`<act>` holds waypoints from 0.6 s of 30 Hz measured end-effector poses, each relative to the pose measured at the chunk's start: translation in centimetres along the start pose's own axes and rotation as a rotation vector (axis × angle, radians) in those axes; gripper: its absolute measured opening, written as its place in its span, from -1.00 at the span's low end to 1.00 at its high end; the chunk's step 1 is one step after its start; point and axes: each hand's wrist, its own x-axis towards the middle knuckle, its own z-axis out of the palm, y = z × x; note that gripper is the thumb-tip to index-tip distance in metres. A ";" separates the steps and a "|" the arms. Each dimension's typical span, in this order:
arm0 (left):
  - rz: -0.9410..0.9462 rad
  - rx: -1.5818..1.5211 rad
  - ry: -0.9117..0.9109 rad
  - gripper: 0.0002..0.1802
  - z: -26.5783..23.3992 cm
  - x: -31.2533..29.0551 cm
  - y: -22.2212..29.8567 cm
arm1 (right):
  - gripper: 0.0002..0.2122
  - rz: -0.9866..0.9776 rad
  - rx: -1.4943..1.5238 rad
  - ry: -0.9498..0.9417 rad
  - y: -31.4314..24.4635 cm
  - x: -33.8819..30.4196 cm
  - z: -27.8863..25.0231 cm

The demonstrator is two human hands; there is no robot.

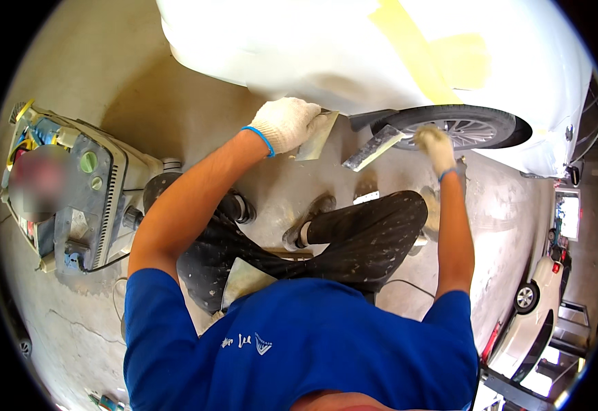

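My left hand, in a white knit glove with a blue cuff, is closed on the edge of a flat putty spreader smeared with pale yellow-green filler. To its right, my right hand, gloved too, grips a putty knife whose wide blade is streaked dark and pale and points left. The two blades are apart. Both hands are just below the lower edge of a white car body. Pale yellow filler covers a band and a patch on the panel above the wheel.
At left stands a grey dust extractor with green dials and things lying on top. My bent legs in paint-spotted dark trousers are below my hands. Another white car is at far right. A thin cable runs by my right side.
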 end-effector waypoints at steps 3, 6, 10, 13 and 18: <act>-0.088 -0.246 0.025 -0.58 0.3 -1.2 0.3 | -0.64 0.004 0.162 -0.205 -2.2 -5.8 3.9; 0.069 -0.578 -0.109 -0.55 -0.8 -2.4 4.4 | -0.55 -0.207 0.308 -0.368 -7.0 -10.2 6.3; 0.140 -0.438 0.065 -0.65 -2.7 -7.6 8.9 | -0.70 -0.179 0.174 -0.448 -9.2 -14.0 6.2; 0.125 -0.472 0.277 -0.67 -2.8 -12.6 8.3 | -0.71 -0.204 0.137 -0.615 -12.1 -14.5 4.8; -0.342 -0.256 0.292 -0.64 -5.7 -30.2 7.2 | -0.75 -0.264 0.018 -0.518 -10.8 -14.9 2.8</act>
